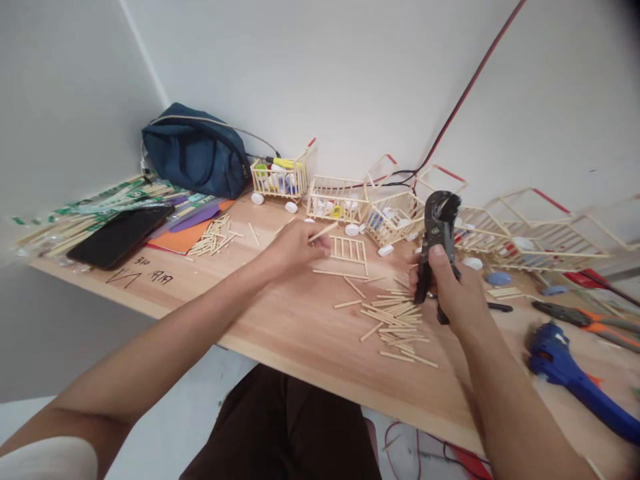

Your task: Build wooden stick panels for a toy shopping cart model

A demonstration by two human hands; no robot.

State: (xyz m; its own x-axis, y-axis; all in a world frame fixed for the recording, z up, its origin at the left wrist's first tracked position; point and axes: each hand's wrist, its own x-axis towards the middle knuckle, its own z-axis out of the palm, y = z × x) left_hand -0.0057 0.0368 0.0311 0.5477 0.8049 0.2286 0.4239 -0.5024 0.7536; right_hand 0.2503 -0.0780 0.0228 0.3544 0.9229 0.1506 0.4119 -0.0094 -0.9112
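My left hand point(293, 248) pinches a thin wooden stick point(324, 231) just above the wooden table point(280, 320), near a small ladder-like stick frame point(349, 250). My right hand point(453, 293) grips a black cutter tool point(435, 233), held upright with its jaws at the top, over a loose pile of cut sticks point(395, 320). The stick and the cutter are apart, roughly a hand's width between them.
Several stick-built carts point(280, 177) with white bottle-cap wheels line the wall. A blue bag point(195, 157), a black phone point(120, 235) and coloured paper point(183, 233) lie at left. A blue glue gun point(565, 367) and orange-handled pliers point(585, 317) lie at right.
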